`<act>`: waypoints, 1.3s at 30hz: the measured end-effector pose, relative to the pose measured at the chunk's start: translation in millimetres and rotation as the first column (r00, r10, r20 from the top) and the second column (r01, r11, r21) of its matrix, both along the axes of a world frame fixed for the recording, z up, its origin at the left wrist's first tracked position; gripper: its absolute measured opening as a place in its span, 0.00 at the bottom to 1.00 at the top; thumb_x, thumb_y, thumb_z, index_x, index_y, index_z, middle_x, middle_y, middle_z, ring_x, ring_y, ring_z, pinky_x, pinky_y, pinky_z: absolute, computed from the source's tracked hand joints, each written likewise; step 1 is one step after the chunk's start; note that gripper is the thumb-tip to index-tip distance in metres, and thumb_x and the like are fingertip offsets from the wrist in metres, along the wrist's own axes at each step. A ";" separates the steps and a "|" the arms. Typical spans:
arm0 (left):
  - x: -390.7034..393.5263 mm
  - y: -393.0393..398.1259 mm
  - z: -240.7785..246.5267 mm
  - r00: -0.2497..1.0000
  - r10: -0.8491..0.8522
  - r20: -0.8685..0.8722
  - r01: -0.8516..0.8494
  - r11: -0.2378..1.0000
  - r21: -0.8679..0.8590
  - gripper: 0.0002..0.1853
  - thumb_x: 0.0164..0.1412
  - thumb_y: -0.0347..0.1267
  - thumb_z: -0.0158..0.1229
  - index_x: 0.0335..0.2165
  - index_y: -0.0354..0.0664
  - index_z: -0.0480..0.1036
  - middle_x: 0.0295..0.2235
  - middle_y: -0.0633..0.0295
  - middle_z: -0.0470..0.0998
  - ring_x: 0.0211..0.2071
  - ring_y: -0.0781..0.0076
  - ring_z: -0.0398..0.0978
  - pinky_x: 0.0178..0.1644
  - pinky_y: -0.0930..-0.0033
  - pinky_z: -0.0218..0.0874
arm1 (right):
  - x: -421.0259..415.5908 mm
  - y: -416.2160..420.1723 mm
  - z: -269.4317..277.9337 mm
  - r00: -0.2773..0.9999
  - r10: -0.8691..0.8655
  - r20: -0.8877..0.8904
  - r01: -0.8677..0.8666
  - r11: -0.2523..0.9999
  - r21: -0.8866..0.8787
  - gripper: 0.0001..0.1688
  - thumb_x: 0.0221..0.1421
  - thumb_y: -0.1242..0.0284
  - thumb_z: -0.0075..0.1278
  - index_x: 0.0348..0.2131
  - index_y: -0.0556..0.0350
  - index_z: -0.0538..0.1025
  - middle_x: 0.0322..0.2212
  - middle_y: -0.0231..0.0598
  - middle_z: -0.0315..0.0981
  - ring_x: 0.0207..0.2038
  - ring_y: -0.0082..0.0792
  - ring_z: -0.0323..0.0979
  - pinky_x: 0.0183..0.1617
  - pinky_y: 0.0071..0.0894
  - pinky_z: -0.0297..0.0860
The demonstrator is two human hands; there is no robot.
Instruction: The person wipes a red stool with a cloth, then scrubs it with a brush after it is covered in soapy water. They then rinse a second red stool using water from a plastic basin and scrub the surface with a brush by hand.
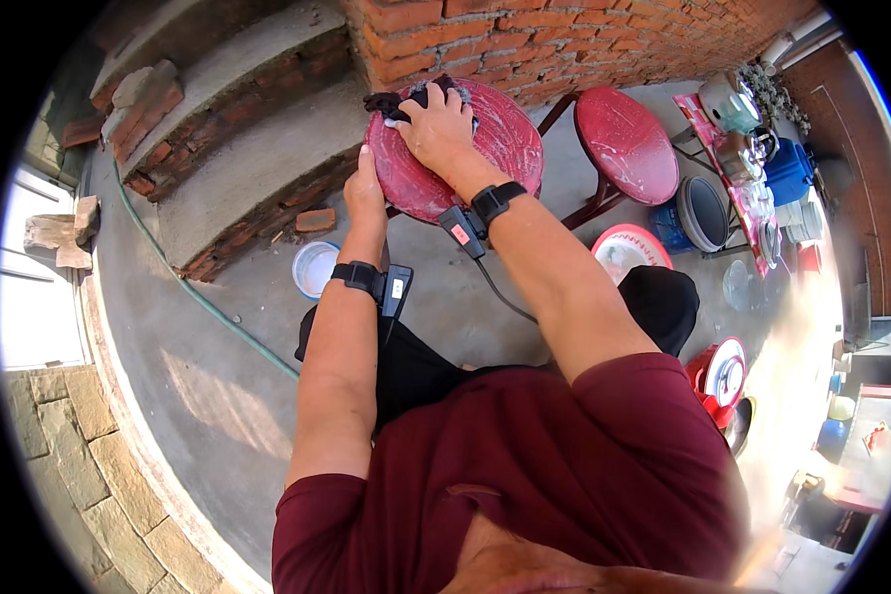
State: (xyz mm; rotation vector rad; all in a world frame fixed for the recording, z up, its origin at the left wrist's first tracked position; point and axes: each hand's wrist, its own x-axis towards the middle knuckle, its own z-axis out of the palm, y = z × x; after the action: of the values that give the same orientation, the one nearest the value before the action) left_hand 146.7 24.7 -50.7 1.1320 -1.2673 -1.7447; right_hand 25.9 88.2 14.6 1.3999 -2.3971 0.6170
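A round red stool seat (501, 141) in front of me is streaked with whitish suds. My right hand (438, 130) presses a dark wet cloth (387, 104) onto its far left part, fingers spread over the cloth. At the near left rim, my left hand (365, 189) grips the seat, with the thumb along its edge and the other fingers hidden. To the right stands a second red stool (627, 145), its seat also marked with whitish streaks.
Concrete steps with brick risers (260, 193) rise at the left, and a brick wall (564, 44) stands behind. A white tub (315, 269) and a pink-rimmed basin (631, 249) flank my knees. A green hose (193, 293) crosses the floor. Buckets (702, 215) and pots (728, 104) are at the right.
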 end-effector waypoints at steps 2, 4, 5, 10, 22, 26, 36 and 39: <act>4.4 4.4 1.9 0.996 0.005 -0.089 0.002 0.997 0.082 0.36 0.60 0.56 0.49 0.35 0.27 0.76 0.34 0.52 0.78 0.33 0.66 0.75 0.40 0.66 0.65 | -0.2 38.4 1.2 0.984 0.176 0.034 -0.176 0.984 0.003 0.19 0.53 0.56 0.52 0.42 0.41 0.74 0.56 0.45 0.59 0.59 0.59 0.54 0.57 0.61 0.55; 11.1 9.6 8.8 0.988 0.026 -0.151 -0.003 0.989 0.148 0.35 0.59 0.56 0.50 0.36 0.28 0.76 0.34 0.54 0.78 0.33 0.67 0.74 0.39 0.67 0.65 | -2.8 86.9 6.6 0.958 0.284 0.046 -0.284 0.959 -0.006 0.17 0.52 0.58 0.53 0.39 0.43 0.75 0.54 0.42 0.62 0.58 0.54 0.56 0.58 0.55 0.55; 13.2 10.6 14.0 0.984 0.040 -0.176 -0.009 0.985 0.173 0.35 0.59 0.56 0.50 0.37 0.28 0.76 0.34 0.55 0.77 0.32 0.68 0.74 0.39 0.68 0.64 | -8.1 108.6 9.6 0.952 0.304 0.033 -0.304 0.953 -0.011 0.16 0.51 0.58 0.54 0.37 0.44 0.76 0.53 0.41 0.63 0.58 0.50 0.58 0.59 0.52 0.56; 11.0 10.8 6.6 0.973 0.071 -0.219 -0.018 0.972 0.235 0.35 0.59 0.57 0.49 0.38 0.30 0.75 0.35 0.55 0.77 0.33 0.67 0.74 0.36 0.67 0.67 | -54.8 130.6 4.1 0.992 0.088 0.087 -0.082 0.994 -0.067 0.17 0.47 0.56 0.57 0.28 0.49 0.75 0.51 0.40 0.66 0.53 0.48 0.63 0.54 0.48 0.59; 8.9 -10.1 -15.8 0.966 0.250 -0.068 -0.249 0.968 0.023 0.40 0.65 0.57 0.34 0.39 0.25 0.74 0.38 0.42 0.78 0.41 0.50 0.76 0.47 0.57 0.62 | -0.1 -19.5 17.8 0.968 0.250 -0.032 -0.250 0.968 -0.001 0.31 0.45 0.51 0.56 0.48 0.40 0.74 0.52 0.37 0.65 0.56 0.44 0.61 0.58 0.48 0.59; 2.6 -2.2 -24.1 0.986 0.136 0.100 -0.130 0.989 -0.069 0.42 0.65 0.57 0.30 0.36 0.26 0.75 0.36 0.36 0.77 0.42 0.41 0.73 0.48 0.53 0.60 | 24.2 27.5 19.3 0.930 0.367 0.015 -0.366 0.930 -0.031 0.22 0.44 0.63 0.57 0.42 0.44 0.76 0.50 0.38 0.67 0.54 0.45 0.63 0.57 0.45 0.60; -30.3 49.3 -6.4 0.992 0.006 0.129 0.039 0.938 -0.344 0.39 0.67 0.54 0.28 0.33 0.28 0.74 0.31 0.35 0.75 0.39 0.34 0.71 0.45 0.49 0.60 | -118.4 65.2 -10.6 0.993 0.092 -0.074 -0.101 0.987 -0.124 0.24 0.47 0.69 0.53 0.46 0.45 0.75 0.51 0.44 0.66 0.54 0.50 0.63 0.56 0.48 0.62; -34.1 56.8 -7.6 0.994 0.018 0.108 0.019 0.944 -0.331 0.38 0.68 0.53 0.29 0.32 0.27 0.74 0.30 0.35 0.76 0.37 0.34 0.72 0.43 0.50 0.60 | -148.4 20.7 -17.9 0.992 -0.044 -0.118 0.036 0.997 -0.067 0.25 0.50 0.60 0.54 0.49 0.41 0.74 0.53 0.41 0.65 0.55 0.51 0.61 0.58 0.49 0.60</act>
State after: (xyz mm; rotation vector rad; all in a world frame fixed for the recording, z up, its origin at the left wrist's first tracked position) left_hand 112.5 81.4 -58.3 1.0381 -1.5591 -1.4150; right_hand -122.5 108.9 -3.3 1.3201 -2.2856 0.5790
